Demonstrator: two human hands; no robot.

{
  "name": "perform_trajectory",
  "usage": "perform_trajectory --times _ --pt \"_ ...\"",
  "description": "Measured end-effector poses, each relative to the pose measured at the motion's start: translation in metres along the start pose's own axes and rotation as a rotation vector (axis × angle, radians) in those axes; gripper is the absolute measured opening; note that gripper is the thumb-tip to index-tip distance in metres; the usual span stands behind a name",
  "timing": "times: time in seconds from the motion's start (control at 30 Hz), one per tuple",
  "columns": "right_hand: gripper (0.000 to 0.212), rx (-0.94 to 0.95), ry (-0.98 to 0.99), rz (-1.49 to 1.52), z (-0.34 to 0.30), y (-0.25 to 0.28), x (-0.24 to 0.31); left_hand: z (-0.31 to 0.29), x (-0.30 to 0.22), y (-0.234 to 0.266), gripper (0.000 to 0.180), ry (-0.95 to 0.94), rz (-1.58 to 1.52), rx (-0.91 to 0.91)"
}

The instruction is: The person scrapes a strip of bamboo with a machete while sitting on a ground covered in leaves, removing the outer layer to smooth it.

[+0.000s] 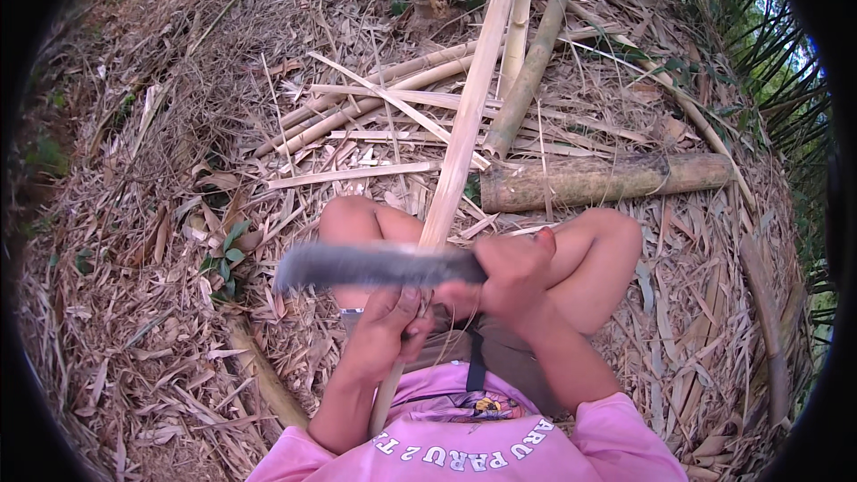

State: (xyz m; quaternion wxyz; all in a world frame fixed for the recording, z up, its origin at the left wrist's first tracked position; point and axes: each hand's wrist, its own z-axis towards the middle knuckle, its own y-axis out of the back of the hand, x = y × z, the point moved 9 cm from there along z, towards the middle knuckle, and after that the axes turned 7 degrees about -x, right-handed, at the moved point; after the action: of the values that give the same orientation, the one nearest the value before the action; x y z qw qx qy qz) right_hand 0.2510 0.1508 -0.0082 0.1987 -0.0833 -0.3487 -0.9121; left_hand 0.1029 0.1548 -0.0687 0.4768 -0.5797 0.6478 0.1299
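A long, pale split bamboo strip (461, 138) runs from the far ground between my bent legs and back past my waist. My left hand (390, 326) is closed around this strip near my lap. My right hand (513, 272) grips a machete (357, 268) by its handle, which the fingers hide. The dark blade points left and lies across the strip just beyond my left hand, smeared by motion. Whether its edge touches the strip I cannot tell.
A thick bamboo log (607, 180) lies just past my right knee, with a thinner bamboo pole (531, 71) behind it. Several split strips (357, 174) are scattered ahead. A bamboo piece (263, 370) rests at my left. Dry leaves cover the ground.
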Motion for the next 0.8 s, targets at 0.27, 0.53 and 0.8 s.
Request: perform_trajectory --times 0.27,0.53,0.8 --pt "0.071 0.078 -0.001 0.093 -0.006 -0.008 0.009 -0.003 0.018 0.016 0.023 0.079 0.080 -0.080" --pt "0.063 0.074 -0.122 -0.020 0.000 -0.009 -0.046 -0.014 0.015 0.009 0.026 0.082 0.063 -0.075" --pt "0.064 0.195 -0.176 -0.052 -0.006 -0.010 -0.071 -0.028 0.037 0.012 0.022 0.182 -0.067 0.008"
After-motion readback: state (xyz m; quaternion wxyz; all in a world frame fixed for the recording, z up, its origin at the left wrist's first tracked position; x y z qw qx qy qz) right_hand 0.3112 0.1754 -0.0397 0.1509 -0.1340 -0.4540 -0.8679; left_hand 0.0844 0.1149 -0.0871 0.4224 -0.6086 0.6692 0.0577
